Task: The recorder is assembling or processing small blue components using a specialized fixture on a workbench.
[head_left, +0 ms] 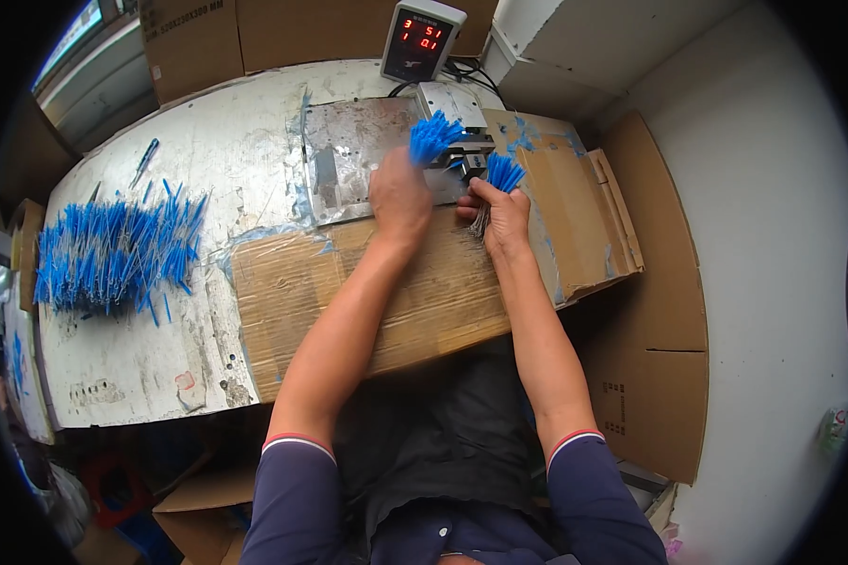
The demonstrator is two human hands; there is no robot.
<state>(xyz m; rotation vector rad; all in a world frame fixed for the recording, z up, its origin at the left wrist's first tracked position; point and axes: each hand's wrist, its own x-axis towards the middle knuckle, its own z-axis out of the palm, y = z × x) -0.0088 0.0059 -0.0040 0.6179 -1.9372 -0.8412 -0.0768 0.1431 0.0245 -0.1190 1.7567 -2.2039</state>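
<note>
The left hand (pixel 401 200), a little blurred, has its fingers wrapped around a bunch of blue strands (pixel 433 137) whose tips fan out above the fist, just in front of a small machine (pixel 450 102). Beside it, the right hand (pixel 505 217) grips a second bunch (pixel 505 172) — blue ends up, thin greyish ends hanging below the fingers. A large pile of similar strands (pixel 118 250) lies at the tabletop's (pixel 226 155) left end, near a pen (pixel 145 160); a flat cardboard sheet (pixel 377 301) lies under the forearms.
</note>
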